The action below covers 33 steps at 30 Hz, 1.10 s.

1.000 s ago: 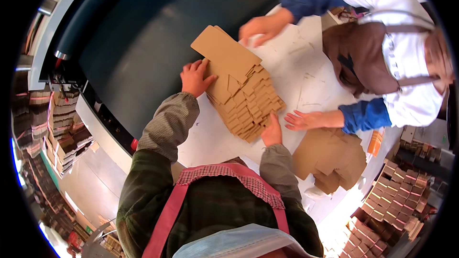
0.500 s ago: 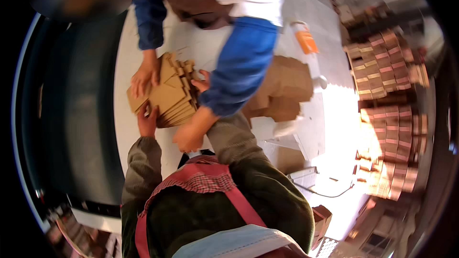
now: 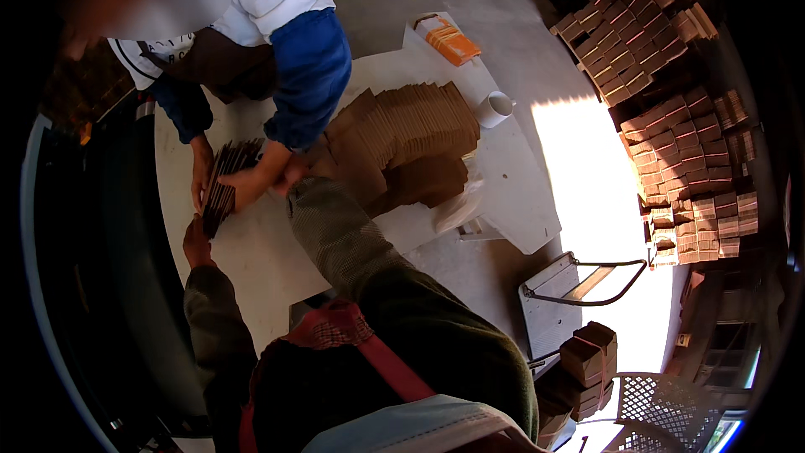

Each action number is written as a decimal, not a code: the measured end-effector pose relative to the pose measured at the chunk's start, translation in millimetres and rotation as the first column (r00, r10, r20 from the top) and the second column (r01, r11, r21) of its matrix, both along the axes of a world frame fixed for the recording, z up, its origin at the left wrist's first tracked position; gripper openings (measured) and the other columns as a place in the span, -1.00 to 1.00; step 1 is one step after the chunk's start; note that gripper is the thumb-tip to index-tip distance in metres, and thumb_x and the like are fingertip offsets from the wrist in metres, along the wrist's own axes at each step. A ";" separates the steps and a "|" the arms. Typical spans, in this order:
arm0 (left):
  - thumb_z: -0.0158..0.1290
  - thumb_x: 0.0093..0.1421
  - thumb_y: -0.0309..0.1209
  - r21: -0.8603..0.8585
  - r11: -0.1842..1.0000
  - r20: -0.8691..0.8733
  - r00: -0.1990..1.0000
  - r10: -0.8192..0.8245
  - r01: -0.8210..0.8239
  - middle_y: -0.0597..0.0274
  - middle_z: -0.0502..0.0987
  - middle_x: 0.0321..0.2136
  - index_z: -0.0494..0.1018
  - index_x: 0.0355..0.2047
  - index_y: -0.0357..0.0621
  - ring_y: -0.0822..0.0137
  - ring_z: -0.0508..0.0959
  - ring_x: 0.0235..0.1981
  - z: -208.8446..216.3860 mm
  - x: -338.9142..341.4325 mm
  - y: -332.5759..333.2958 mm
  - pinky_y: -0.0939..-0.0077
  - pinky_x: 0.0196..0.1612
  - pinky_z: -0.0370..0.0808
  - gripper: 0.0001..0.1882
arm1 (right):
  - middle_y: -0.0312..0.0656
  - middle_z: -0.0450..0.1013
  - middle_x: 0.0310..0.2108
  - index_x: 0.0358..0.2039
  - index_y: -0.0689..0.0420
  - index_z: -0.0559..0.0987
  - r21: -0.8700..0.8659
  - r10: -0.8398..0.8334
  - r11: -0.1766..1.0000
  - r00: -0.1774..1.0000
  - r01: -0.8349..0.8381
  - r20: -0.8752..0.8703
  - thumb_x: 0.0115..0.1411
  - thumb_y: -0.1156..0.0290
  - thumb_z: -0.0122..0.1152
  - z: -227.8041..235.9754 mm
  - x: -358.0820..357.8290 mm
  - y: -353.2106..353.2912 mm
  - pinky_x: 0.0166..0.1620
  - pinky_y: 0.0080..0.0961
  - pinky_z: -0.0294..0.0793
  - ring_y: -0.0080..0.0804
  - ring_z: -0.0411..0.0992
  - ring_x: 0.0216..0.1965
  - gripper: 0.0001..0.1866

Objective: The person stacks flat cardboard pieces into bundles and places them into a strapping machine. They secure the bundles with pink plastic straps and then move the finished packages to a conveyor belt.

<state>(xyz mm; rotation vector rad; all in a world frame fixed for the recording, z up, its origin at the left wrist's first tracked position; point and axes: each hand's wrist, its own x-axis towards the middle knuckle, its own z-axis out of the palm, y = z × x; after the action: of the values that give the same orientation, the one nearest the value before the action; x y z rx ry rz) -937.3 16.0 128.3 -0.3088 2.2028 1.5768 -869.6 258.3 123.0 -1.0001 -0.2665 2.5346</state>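
"What's on the table point(image 3: 272, 247)?"
"A fanned cardboard pile point(image 3: 428, 126), and left of it a smaller stack point(image 3: 220, 205) between a co-worker's hands point(image 3: 249, 187)."
"The wearer's grip?"
"Left hand point(image 3: 197, 247) at the stack's near end, right hand point(image 3: 293, 174) partly hidden beside the pile; can't tell how closed either is."

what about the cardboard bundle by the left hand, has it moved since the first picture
Yes, away from the dark belt: the cardboard bundle overlapped it then, now stands over the white table.

Left grip point(image 3: 198, 245) forward, right forearm point(image 3: 340, 226) slanting forward-left, right grip point(image 3: 293, 174) dim, its exact pose unclear
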 end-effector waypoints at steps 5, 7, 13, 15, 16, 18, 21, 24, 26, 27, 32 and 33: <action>-0.03 0.19 0.08 0.168 0.961 -0.186 0.950 0.251 -0.221 0.11 0.25 0.16 0.17 0.21 -0.08 0.09 0.22 0.19 -25.4 37.0 1.9 0.13 0.20 0.14 -0.29 | -0.19 0.08 0.18 0.23 0.12 0.11 0.372 0.177 0.883 0.937 -0.287 0.302 0.34 0.09 -0.19 -18.1 33.2 7.8 0.17 -0.22 0.23 -0.22 0.11 0.18 -0.45; -0.02 0.18 0.07 0.185 0.959 -0.102 0.966 0.238 -0.217 0.13 0.21 0.18 0.14 0.22 -0.08 0.07 0.20 0.19 -17.7 83.7 7.1 0.12 0.20 0.13 -0.28 | -0.21 0.26 0.06 0.17 0.17 0.22 0.565 0.245 0.735 0.924 -0.375 0.295 0.34 0.12 -0.17 5.5 82.8 -14.5 0.09 -0.23 0.31 -0.23 0.25 0.09 -0.50; 0.01 0.18 0.00 0.217 0.975 0.210 0.974 -0.082 0.036 0.25 0.32 0.02 0.22 0.15 -0.05 0.21 0.38 -0.02 -23.2 187.2 -31.9 0.22 0.00 0.30 -0.38 | -0.15 0.44 -0.12 0.07 0.19 0.36 0.601 0.828 0.311 0.520 -0.736 0.209 0.31 0.17 -0.05 17.2 273.6 -10.4 -0.04 -0.46 0.43 -0.41 0.44 -0.12 -0.56; 0.03 0.18 -0.03 0.204 0.976 0.274 0.952 -0.136 0.081 0.27 0.37 -0.06 0.26 0.10 -0.06 0.25 0.41 -0.09 -33.3 203.2 -46.2 0.26 -0.08 0.36 -0.43 | -0.11 0.48 -0.18 0.05 0.23 0.38 0.543 0.684 0.387 0.627 -0.745 0.373 0.30 0.27 0.00 -21.4 334.2 -5.7 -0.15 -0.51 0.44 -0.42 0.46 -0.21 -0.61; 0.04 0.18 -0.05 0.208 0.972 0.297 0.940 -0.168 0.108 0.28 0.40 -0.11 0.28 0.08 -0.06 0.27 0.43 -0.13 -41.5 208.7 -53.6 0.29 -0.13 0.38 -0.46 | -0.11 0.48 -0.19 0.06 0.23 0.37 0.464 0.624 0.450 0.640 -0.763 0.448 0.28 0.31 0.01 -37.6 364.1 -1.8 -0.17 -0.50 0.45 -0.41 0.47 -0.25 -0.61; 0.03 0.19 -0.10 0.233 0.966 0.343 0.921 -0.187 0.109 0.33 0.37 -0.12 0.30 0.04 0.00 0.30 0.48 -0.18 -54.4 212.7 -66.3 0.33 -0.16 0.37 -0.53 | -0.11 0.50 -0.25 0.02 0.19 0.40 0.340 0.563 0.520 0.613 -0.784 0.554 0.24 0.31 0.04 -49.1 409.6 4.2 -0.26 -0.52 0.46 -0.40 0.49 -0.33 -0.62; 0.04 0.19 -0.11 0.246 0.949 0.265 0.928 -0.262 0.198 0.32 0.41 -0.18 0.33 0.02 -0.03 0.34 0.49 -0.23 -84.7 213.0 -82.0 0.35 -0.17 0.39 -0.55 | -0.22 0.47 -0.40 -0.21 0.18 0.44 0.221 0.464 0.624 0.583 -0.750 0.667 0.22 0.31 0.03 -104.7 457.0 1.9 -0.50 -0.63 0.36 -0.50 0.42 -0.50 -0.77; 0.04 0.19 -0.11 0.244 0.918 0.181 0.915 -0.360 0.312 0.28 0.46 -0.21 0.37 0.00 -0.11 0.35 0.50 -0.27 -88.6 219.9 -71.5 0.40 -0.21 0.42 -0.55 | -0.27 0.35 -0.51 -0.42 0.07 0.38 0.253 0.548 0.438 0.479 -0.863 0.685 0.01 0.47 0.11 -186.8 534.6 22.0 -0.63 -0.43 0.30 -0.41 0.33 -0.55 -0.88; 0.04 0.19 -0.14 0.196 0.928 0.139 0.928 -0.346 0.316 0.28 0.48 -0.24 0.38 -0.02 -0.15 0.37 0.50 -0.30 -86.3 220.6 -76.5 0.43 -0.24 0.43 -0.56 | -0.23 0.35 -0.45 -0.36 0.07 0.37 0.184 0.558 0.469 0.451 -0.864 0.697 0.03 0.45 0.10 -208.4 539.8 16.4 -0.58 -0.39 0.32 -0.36 0.34 -0.49 -0.86; 0.03 0.19 -0.15 0.211 0.931 0.135 0.935 -0.329 0.297 0.28 0.48 -0.26 0.39 -0.03 -0.17 0.38 0.50 -0.30 -88.4 223.7 -74.9 0.43 -0.25 0.43 -0.56 | -0.22 0.35 -0.42 -0.33 0.07 0.37 0.134 0.544 0.530 0.457 -0.837 0.703 0.05 0.44 0.09 -213.4 547.2 12.7 -0.56 -0.37 0.33 -0.34 0.35 -0.47 -0.84; 0.02 0.19 -0.22 0.198 0.959 0.115 0.966 -0.230 0.204 0.26 0.50 -0.31 0.40 -0.05 -0.24 0.42 0.50 -0.37 -86.9 238.7 -79.3 0.49 -0.31 0.44 -0.59 | -0.12 0.35 -0.27 -0.18 0.07 0.34 -0.006 0.510 0.699 0.493 -0.715 0.705 0.11 0.38 0.05 -250.5 584.4 11.6 -0.43 -0.27 0.38 -0.22 0.37 -0.33 -0.75; 0.02 0.20 -0.22 0.197 0.968 0.098 0.980 -0.176 0.154 0.25 0.51 -0.37 0.41 -0.08 -0.25 0.43 0.50 -0.41 -84.1 242.9 -86.1 0.51 -0.35 0.44 -0.61 | -0.11 0.35 -0.24 -0.15 0.07 0.34 -0.034 0.528 0.701 0.487 -0.712 0.696 0.12 0.37 0.05 -261.3 581.2 19.8 -0.41 -0.25 0.39 -0.19 0.38 -0.30 -0.74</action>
<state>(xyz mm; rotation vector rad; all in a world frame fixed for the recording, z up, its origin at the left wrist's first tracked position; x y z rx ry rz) -694.4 -70.0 44.2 -0.1503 1.9232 1.6180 -288.4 278.1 -138.3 -1.9583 -1.3903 2.4555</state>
